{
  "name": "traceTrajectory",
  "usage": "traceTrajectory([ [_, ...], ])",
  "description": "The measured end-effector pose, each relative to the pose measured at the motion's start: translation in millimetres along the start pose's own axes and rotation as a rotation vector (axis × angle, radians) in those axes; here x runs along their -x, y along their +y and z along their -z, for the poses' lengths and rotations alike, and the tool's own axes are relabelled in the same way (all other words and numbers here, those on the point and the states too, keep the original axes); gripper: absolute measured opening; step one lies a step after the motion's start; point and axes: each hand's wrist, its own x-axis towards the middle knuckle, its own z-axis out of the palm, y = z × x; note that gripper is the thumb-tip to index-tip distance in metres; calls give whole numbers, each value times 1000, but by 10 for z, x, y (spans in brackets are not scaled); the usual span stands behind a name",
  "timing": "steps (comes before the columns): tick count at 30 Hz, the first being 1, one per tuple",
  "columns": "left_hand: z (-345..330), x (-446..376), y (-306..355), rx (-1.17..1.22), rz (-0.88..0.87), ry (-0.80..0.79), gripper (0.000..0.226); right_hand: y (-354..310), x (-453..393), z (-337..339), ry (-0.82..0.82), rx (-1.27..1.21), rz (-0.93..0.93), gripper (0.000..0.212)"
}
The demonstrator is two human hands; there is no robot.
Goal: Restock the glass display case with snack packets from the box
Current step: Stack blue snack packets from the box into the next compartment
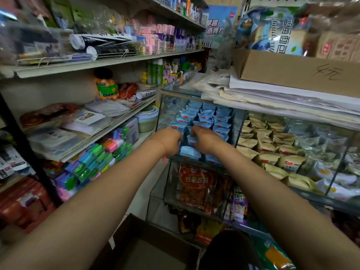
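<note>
Blue snack packets (206, 121) stacked in rows inside the left compartment of the glass display case (194, 94), at about 12 o'clock in view. Left hand (171, 140) reaching in at the front of the pile, fingers curled down among the packets; blurred, so cannot tell whether anything is grasped. Right hand (202, 138) just beside it at 3 o'clock, fingers curled round a blue packet at the stack's front edge. Tan packets (266, 145) filling the next compartment toward 3 o'clock. Brown cardboard box (148, 248) standing open at 6 o'clock, below both forearms. Red string round the left wrist.
</note>
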Motion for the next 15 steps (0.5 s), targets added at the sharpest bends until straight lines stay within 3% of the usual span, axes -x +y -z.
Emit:
traceTrajectory([
  [3,-61,-11,20,-128,10,41,37,1,-1,9,25,5,32,28],
  [5,-71,-20,21,-135,22,25,38,-18,26,23,8,14,54,31],
  [8,4,-21,1,14,35,67,37,-30,79,31,12,27,79,38],
  [12,-36,-78,10,158,63,320,34,-67,163,15,18,36,109,67],
  [15,-185,-159,41,173,21,337,42,-130,164,127,-42,102,133,56],
])
